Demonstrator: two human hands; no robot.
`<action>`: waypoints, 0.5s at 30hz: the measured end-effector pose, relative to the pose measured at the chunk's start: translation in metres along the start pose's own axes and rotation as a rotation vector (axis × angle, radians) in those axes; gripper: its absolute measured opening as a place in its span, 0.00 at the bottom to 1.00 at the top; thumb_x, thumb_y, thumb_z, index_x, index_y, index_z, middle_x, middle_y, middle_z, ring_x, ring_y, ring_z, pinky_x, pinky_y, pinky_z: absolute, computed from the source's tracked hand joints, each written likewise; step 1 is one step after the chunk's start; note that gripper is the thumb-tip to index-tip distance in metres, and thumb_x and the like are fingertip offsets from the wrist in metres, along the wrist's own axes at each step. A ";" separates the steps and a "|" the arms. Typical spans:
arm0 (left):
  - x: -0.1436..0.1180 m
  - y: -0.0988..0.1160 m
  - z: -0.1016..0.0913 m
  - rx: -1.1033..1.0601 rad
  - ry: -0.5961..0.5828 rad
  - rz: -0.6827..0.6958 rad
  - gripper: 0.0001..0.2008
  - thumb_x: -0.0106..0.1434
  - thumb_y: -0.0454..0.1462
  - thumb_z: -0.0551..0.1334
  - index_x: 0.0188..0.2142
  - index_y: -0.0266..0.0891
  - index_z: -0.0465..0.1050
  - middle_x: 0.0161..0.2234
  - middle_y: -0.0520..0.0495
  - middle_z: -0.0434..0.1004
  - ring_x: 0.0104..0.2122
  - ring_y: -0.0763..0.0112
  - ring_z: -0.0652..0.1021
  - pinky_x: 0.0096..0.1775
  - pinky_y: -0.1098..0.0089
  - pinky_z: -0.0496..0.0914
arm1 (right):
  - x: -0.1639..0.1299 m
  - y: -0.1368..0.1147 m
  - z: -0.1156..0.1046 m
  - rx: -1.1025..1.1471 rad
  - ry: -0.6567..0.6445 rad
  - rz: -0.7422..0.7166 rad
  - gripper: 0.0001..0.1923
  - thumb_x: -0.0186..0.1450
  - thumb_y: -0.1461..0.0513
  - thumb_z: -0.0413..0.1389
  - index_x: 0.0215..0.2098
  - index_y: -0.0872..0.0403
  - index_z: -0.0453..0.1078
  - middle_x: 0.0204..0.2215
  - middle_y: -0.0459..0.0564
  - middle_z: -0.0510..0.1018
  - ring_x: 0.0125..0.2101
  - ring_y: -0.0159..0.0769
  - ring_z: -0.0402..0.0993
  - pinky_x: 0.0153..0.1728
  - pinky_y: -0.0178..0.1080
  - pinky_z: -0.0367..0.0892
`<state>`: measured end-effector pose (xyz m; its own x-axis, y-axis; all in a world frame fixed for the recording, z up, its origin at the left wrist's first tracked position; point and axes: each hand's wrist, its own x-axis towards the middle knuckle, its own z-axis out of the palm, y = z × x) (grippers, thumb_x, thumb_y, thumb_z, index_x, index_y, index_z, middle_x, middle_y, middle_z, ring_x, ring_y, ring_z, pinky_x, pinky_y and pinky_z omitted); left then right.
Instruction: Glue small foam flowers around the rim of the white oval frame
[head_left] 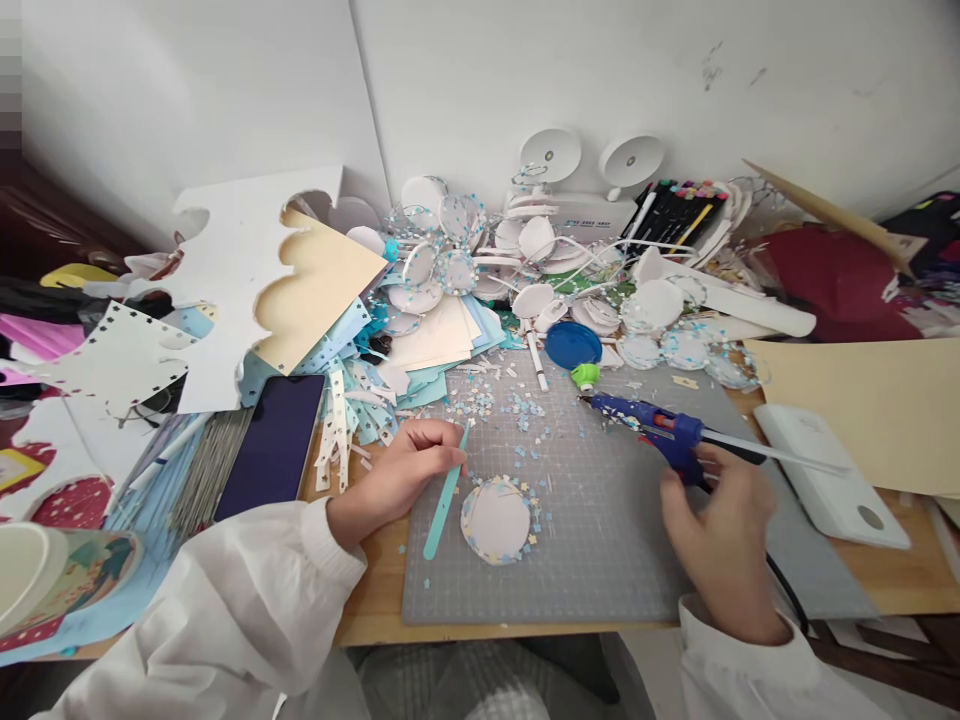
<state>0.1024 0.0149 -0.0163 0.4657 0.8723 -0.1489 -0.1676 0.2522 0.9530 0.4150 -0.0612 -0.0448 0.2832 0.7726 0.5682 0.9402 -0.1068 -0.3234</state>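
My left hand point(409, 468) pinches the top end of a teal strip point(444, 508) between thumb and fingers, and the strip slants down over the mat's left edge. Beside it lies a white disc point(496, 520) rimmed with small blue, yellow and white stars. My right hand point(724, 535) is curled at the handle of a blue hot glue gun point(666, 428), thumb on one side and fingers on the other; the grip is partly hidden. A white glue stick point(776, 452) sticks out of the gun's back. Its nozzle lies close to a small green bottle point(585, 376).
Loose paper stars point(480, 402) are scattered on the grey cutting mat point(600, 540). A blue lid point(574, 345) and a white marker point(537, 360) lie behind. White discs and star garlands pile at the wall. A phone point(271, 445) lies left, a white power bank point(832, 475) right.
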 end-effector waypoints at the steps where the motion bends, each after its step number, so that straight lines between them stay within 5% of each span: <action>1: 0.000 0.000 0.000 0.008 0.003 -0.004 0.18 0.50 0.38 0.64 0.14 0.37 0.56 0.16 0.54 0.55 0.22 0.75 0.61 0.25 0.71 0.52 | 0.005 0.000 0.004 -0.028 -0.047 -0.032 0.18 0.60 0.56 0.51 0.44 0.58 0.64 0.35 0.60 0.71 0.39 0.54 0.69 0.43 0.59 0.64; 7: 0.000 -0.001 -0.001 0.007 0.001 -0.023 0.19 0.50 0.38 0.64 0.14 0.37 0.55 0.17 0.55 0.54 0.21 0.76 0.59 0.24 0.72 0.51 | 0.024 -0.011 0.018 -0.032 -0.143 -0.034 0.16 0.60 0.55 0.50 0.41 0.59 0.65 0.34 0.64 0.73 0.38 0.54 0.71 0.36 0.52 0.67; 12: -0.001 -0.001 0.000 -0.008 0.001 -0.040 0.18 0.49 0.37 0.65 0.14 0.37 0.57 0.16 0.54 0.57 0.20 0.77 0.60 0.23 0.72 0.51 | 0.044 -0.034 0.007 0.060 -0.143 0.239 0.19 0.49 0.50 0.62 0.32 0.53 0.66 0.21 0.50 0.73 0.23 0.44 0.70 0.25 0.44 0.64; 15: -0.001 -0.001 0.000 0.003 -0.002 -0.049 0.17 0.49 0.37 0.65 0.14 0.36 0.58 0.16 0.54 0.60 0.19 0.77 0.61 0.23 0.72 0.52 | 0.056 -0.055 0.005 0.201 -0.149 0.242 0.16 0.48 0.53 0.62 0.22 0.50 0.61 0.15 0.44 0.68 0.18 0.37 0.66 0.22 0.40 0.62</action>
<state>0.1025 0.0138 -0.0175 0.4748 0.8581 -0.1955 -0.1414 0.2936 0.9454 0.3785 -0.0091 0.0011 0.4485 0.8244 0.3452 0.7892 -0.1840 -0.5859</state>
